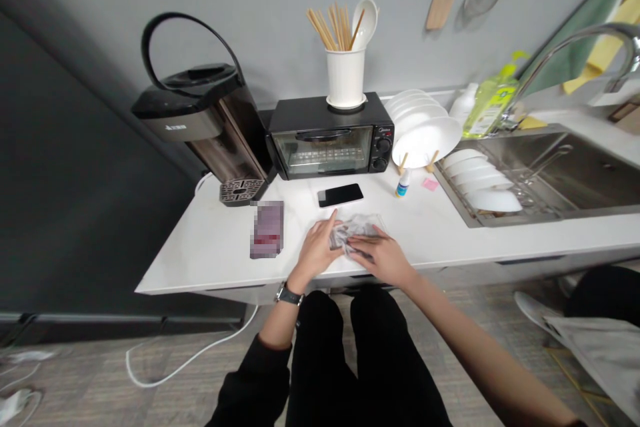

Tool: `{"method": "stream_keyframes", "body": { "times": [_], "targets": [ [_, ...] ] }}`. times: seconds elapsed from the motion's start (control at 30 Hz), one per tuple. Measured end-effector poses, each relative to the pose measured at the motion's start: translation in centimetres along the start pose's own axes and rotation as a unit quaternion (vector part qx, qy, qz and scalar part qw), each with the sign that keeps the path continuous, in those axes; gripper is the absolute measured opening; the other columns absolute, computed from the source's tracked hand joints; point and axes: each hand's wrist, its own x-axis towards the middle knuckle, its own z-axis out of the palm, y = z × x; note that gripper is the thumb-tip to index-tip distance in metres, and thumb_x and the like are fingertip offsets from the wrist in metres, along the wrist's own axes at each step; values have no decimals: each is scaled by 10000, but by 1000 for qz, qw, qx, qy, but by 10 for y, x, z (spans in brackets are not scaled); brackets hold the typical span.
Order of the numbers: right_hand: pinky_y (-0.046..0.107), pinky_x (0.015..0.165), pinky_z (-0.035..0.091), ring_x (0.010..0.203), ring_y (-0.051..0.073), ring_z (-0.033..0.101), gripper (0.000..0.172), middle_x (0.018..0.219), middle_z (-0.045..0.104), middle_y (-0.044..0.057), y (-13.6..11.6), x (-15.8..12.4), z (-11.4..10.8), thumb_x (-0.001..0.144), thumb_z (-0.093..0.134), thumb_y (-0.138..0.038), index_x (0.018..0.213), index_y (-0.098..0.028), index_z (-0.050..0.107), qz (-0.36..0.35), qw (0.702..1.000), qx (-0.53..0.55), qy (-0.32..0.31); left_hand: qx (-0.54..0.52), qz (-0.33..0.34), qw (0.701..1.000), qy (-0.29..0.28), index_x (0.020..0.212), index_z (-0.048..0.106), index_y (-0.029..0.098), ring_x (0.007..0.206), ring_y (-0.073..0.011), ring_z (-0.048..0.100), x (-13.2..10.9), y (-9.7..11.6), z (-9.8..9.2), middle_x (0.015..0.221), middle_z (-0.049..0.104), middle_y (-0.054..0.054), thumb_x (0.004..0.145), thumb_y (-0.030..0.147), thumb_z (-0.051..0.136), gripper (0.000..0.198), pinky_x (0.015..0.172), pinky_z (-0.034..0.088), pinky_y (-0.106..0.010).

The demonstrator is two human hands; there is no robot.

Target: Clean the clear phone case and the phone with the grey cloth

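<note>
Both my hands rest on a crumpled clear plastic bag (361, 227) that lies on the white counter (210, 247) near its front edge. My left hand (316, 250), with a watch on the wrist, lies on the bag's left side with fingers stretched out. My right hand (381, 255) covers the bag's lower right part, fingers pressed flat on it. A black phone (340, 195) lies just behind the bag.
A blurred-out card (267, 229) lies left of my hands. Behind stand a water boiler (200, 113), a black toaster oven (330, 137) with a utensil holder (345, 77) on top, stacked white plates (425, 130) and a small bottle (403, 183). A sink (550, 173) is at right.
</note>
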Motion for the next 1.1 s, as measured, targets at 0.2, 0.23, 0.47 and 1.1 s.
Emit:
{"method": "stream_keyframes", "body": {
  "times": [0.2, 0.23, 0.47, 1.1],
  "targets": [
    [624, 1222, 311, 1259, 318, 679, 366, 1315, 737, 145, 19, -1, -2, 1045, 577, -437, 1281, -186, 701, 80, 990, -88, 73, -9, 5, 1000, -1, 1671, 124, 318, 1290, -311, 549, 4, 0, -2, 1418, 655, -74, 799, 329, 865, 1145, 1116, 412, -486],
    [621, 1216, 323, 1284, 330, 661, 408, 1322, 729, 164, 12, 5, 4, 1032, 591, -467, 1285, -165, 697, 74, 991, -85, 71, -10, 6, 1000, -2, 1672, 126, 312, 1291, -310, 548, 5, -1, -1, 1416, 654, -78, 806, 329, 858, 1133, 1115, 415, -481],
    [513, 1233, 359, 1260, 260, 684, 358, 1312, 747, 87, -18, 13, 16, 1041, 578, -460, 1271, -227, 724, 0, 1000, 16, 13, -5, 1, 1000, -1, 1667, 192, 263, 1274, -303, 535, 0, -4, 2, 1413, 622, -111, 855, 229, 773, 999, 1088, 443, -454],
    [578, 1254, 292, 1249, 273, 693, 292, 1281, 762, 61, 5, -18, -4, 1072, 527, -369, 1270, -276, 720, 80, 996, -10, 36, -13, -2, 1000, -9, 1671, 128, 325, 1262, -301, 544, 3, -2, -2, 1408, 648, -61, 793, 314, 865, 1147, 1096, 417, -456]
  ]
}}
